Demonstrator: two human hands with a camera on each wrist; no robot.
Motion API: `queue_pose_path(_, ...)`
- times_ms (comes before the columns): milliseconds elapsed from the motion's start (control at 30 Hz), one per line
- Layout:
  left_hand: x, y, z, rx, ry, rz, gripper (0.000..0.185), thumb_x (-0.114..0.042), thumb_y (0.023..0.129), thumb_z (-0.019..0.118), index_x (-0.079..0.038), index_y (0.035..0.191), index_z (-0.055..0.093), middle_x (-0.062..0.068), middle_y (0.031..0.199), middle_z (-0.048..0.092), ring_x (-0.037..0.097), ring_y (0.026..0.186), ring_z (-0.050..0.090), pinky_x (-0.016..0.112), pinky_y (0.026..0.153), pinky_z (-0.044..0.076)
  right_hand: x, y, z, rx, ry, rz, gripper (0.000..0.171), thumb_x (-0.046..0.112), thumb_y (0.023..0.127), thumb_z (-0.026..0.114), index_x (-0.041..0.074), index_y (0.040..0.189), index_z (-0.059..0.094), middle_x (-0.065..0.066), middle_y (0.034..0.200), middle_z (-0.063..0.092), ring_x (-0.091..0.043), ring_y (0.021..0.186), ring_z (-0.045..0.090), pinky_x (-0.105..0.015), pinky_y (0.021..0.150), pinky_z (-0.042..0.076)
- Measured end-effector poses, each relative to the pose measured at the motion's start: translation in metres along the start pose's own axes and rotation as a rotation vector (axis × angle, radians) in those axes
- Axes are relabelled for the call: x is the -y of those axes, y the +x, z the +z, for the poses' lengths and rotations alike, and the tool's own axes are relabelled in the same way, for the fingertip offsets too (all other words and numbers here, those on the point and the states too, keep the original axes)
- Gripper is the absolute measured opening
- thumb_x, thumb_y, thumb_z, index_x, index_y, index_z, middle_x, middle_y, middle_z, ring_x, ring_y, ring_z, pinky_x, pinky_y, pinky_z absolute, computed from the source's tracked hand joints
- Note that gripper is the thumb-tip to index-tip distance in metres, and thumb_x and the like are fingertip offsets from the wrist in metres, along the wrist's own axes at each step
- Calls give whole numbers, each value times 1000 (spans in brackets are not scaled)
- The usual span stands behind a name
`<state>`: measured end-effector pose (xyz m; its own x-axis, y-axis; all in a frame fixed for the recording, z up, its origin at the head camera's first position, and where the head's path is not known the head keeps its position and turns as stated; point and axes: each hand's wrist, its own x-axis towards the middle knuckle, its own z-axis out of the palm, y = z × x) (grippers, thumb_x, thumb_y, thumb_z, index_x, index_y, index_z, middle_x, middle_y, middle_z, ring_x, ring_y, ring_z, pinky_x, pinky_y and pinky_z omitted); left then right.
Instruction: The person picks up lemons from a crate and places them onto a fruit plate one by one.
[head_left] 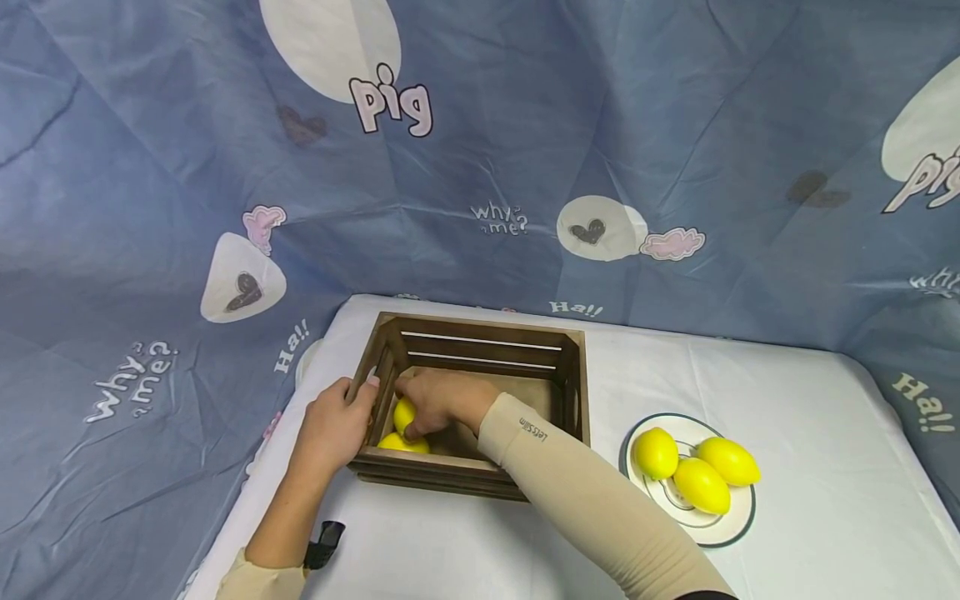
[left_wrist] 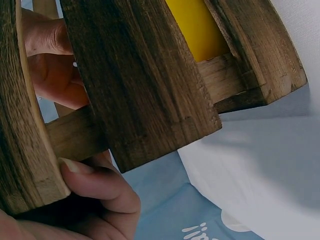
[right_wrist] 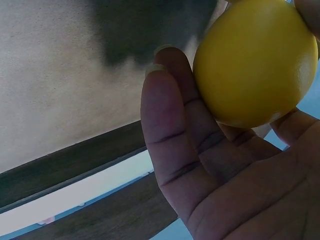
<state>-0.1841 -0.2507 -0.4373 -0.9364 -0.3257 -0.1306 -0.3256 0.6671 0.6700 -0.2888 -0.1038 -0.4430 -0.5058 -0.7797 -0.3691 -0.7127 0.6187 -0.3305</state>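
Observation:
A brown slatted wooden crate (head_left: 487, 327) stands on the white-covered table. My left hand (head_left: 333, 423) grips its left end; in the left wrist view, fingers (left_wrist: 100, 187) curl around a slat (left_wrist: 135, 85). Inside the crate, at its left end, my right hand (head_left: 438, 398) holds a yellow lemon (head_left: 403, 413). The right wrist view shows this lemon (right_wrist: 255, 62) between thumb and fingers, above the crate's floor (right_wrist: 60, 90). Close by, in the near left corner, lies more yellow fruit (head_left: 403, 443), partly hidden by the hand and crate wall.
To the right of the crate, a white plate (head_left: 720, 531) with a dark rim bears three lemons (head_left: 702, 486). A blue printed cloth (head_left: 480, 167) hangs behind the table (head_left: 825, 417). The right forearm crosses the crate's near wall (head_left: 442, 473).

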Motion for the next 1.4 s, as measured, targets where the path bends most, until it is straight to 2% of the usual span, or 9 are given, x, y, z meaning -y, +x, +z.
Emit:
queue_pose_path(667,0,0,0,3,-2,-5,50,-49,109,43,-3,102,62,12,84,64,29,78,60,40,66,45,-1,0,1,12,15,7,65,35,90,83,14,145,56,-2,124,58,-14,96,56,-28,88,48)
queue_pose_path(933,1,0,1,4,-6,-6,52,-51,109,42,-3,104,62,12,85,64,29,79,60,40,67,45,0,0,0,13,7,6,64,35,90,83,13,144,57,-2,130,58,-13,98,55,-26,90,47)
queue_pose_path(1167,2,1,1,8,-10,-6,53,-52,109,41,-4,101,61,11,81,62,29,77,59,40,66,45,-1,0,0,11,2,4,63,36,90,82,13,143,57,-2,128,58,-13,99,55,-26,91,47)
queue_pose_path(1400,2,1,1,2,-14,-1,53,-52,109,41,-5,99,62,10,82,62,29,78,60,40,67,45,-1,0,-1,8,-16,-11,63,37,90,82,13,143,57,-4,139,57,-13,103,54,-26,94,46)
